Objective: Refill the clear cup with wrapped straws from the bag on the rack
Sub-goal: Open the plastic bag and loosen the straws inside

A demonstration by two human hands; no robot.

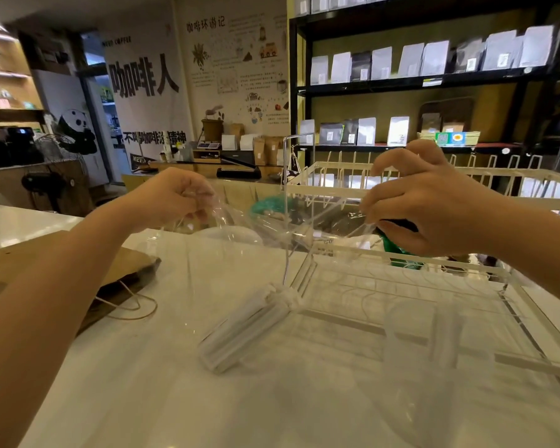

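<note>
White counter [175, 399]: both hands' grips, left [172, 197], right [424, 205], pinch clear bag [272, 240]; wire rack [434, 286] behind.

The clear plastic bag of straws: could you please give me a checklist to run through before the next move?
1. Left hand pinches an edge of the clear plastic bag: ok.
2. Right hand pinches the opposite edge: ok.
3. Bag mouth held apart: ok.
4. White paper-wrapped straws inside, bundled at the bag's bottom: ok.
5. Bag free of the white wire rack: cannot tell; its film overlaps the rack's corner.
6. Clear cup within reach: cannot tell; none plainly visible.
</note>
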